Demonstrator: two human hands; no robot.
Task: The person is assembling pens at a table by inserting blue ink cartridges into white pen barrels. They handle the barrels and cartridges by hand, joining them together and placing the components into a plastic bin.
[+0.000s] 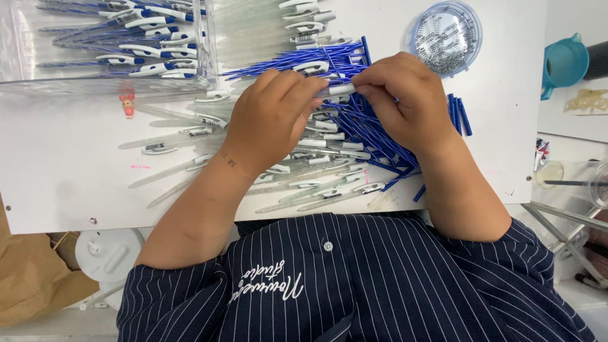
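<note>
View from my head camera, looking down at the white table (76, 177). It fills most of the frame, with my striped shirt (380, 285) along the bottom edge.

Clear box (107, 44), upper left: it holds finished pens with blue and white parts, laid roughly parallel, and stands well apart from my hands.

Heap of pen parts, centre: clear barrels (177, 168) fan out to the left and below my hands; thin blue refills (373, 142) lie crossed beneath and to the right of them. A few blue refills (459, 114) lie by themselves just right of my right wrist. The heap lies under both hands and hides the table there.

Round clear tub (445, 37), upper right: it is full of small metal springs and stands just beyond my right hand.

Teal jug (563, 60), far right, off the table edge. A brown paper bag (31, 278) and a white lid (107, 253) lie below the table at lower left.

Left hand (269, 117): fingers curled, closed on one end of a pen (339, 90) held above the heap.

Right hand (405, 98): fingers bent, pinching the other end of the same pen; the two hands meet over it and cover most of its length, so only a short pale section shows between the fingertips.

Small pink rabbit figure (128, 104): it sits on the table just in front of the clear box, apart from everything else.
</note>
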